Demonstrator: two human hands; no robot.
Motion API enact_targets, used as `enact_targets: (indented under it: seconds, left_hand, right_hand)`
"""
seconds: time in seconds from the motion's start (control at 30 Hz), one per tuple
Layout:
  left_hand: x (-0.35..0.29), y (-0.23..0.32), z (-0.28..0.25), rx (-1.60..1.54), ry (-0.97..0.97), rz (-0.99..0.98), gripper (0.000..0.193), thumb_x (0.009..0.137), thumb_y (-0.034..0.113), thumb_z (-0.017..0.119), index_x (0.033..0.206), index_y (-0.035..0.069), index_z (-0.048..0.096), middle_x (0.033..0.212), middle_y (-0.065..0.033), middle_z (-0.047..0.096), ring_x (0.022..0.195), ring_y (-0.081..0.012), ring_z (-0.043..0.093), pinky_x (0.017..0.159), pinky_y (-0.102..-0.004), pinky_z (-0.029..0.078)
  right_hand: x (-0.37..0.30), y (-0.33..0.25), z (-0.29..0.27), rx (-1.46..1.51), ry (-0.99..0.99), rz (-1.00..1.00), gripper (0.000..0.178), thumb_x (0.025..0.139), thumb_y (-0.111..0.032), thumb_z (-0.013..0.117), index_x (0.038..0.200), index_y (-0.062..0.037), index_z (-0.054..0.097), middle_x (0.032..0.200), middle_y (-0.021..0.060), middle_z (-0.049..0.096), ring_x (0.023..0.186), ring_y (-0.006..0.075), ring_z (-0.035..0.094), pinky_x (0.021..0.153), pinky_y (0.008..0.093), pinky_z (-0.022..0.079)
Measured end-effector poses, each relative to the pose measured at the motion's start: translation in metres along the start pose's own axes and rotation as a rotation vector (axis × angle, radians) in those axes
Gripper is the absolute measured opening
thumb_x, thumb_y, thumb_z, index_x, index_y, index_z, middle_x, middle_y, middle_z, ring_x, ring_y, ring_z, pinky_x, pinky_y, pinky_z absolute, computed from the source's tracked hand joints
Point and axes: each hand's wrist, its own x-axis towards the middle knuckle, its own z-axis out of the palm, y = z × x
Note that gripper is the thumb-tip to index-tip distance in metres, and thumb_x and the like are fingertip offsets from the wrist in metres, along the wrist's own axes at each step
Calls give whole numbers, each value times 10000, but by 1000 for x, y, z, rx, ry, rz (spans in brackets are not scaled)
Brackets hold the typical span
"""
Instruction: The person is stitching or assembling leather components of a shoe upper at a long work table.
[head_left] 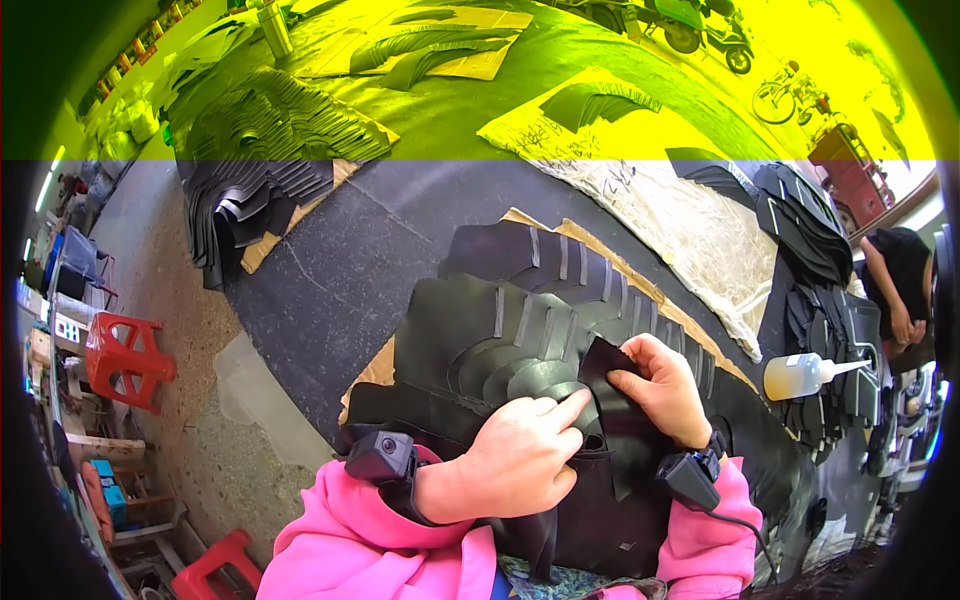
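My right hand [665, 390] pinches the upper edge of a black leather-like piece [612, 372] between thumb and fingers. To its left, my left hand [525, 455] has its index finger stretched toward that piece, while the other fingers are curled; what they hold, if anything, is hidden. Beneath and beyond both hands, overlapping black leather-like pieces [450, 325] lie fanned out in rows, several with a narrow raised strip along one edge. Brown cardboard [375, 380] shows under them. More black material hangs over my lap, below my hands.
A squeeze bottle [790, 377] of yellowish liquid stands to the right, beside stacked black pieces [830, 330]. Another black stack [240, 200] lies far left on the dark table cover [340, 260]. Red stools [130, 360] stand on the floor at left. Another person [900, 280] is at far right.
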Motion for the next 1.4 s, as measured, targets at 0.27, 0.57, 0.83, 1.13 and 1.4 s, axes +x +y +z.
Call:
enact_targets:
  seconds: [0.27, 0.57, 0.83, 1.13, 1.4]
  left_hand:
    - [4, -7, 7, 109, -34, -37, 174, 558, 161, 573, 614, 4, 523, 1146, -202, 524, 722, -235, 501, 672, -338, 399]
    - [3, -7, 8, 110, -53, -60, 180, 550, 163, 575, 630, 6, 538, 1150, -191, 521, 755, -230, 498, 690, -338, 387]
    - [3, -9, 9, 92, -34, -50, 173, 545, 155, 574, 618, 2, 537, 1151, -196, 518, 760, -236, 500, 694, -341, 388]
    - [4, -10, 4, 60, -12, -43, 176, 543, 132, 564, 634, -14, 530, 1110, -196, 534, 753, -257, 506, 685, -350, 405]
    - [6, -11, -3, -890, -15, -308, 299, 735, 74, 505, 1024, 1, 476, 826, -70, 557, 632, -199, 497, 587, -288, 441]
  right_hand:
    - [-3, -8, 3, -298, 109, -117, 131, 752, -47, 636, 831, -9, 539, 719, 53, 564, 636, 105, 521, 598, 244, 429]
    - [2, -3, 6, -721, 256, -359, 129, 738, -106, 631, 705, -37, 527, 674, 96, 541, 581, 267, 547, 517, 339, 423]
    - [3, -1, 7, -751, 259, -353, 130, 734, -105, 634, 703, -38, 527, 676, 93, 541, 575, 262, 547, 515, 338, 422]
    - [6, -7, 14, -1131, 242, -649, 392, 654, -59, 590, 1039, -130, 583, 862, 52, 454, 806, 225, 461, 734, 337, 375]
    - [-1, -8, 16, -1245, 149, -628, 427, 685, -48, 544, 1109, -91, 544, 907, 77, 459, 854, 243, 448, 811, 359, 344]
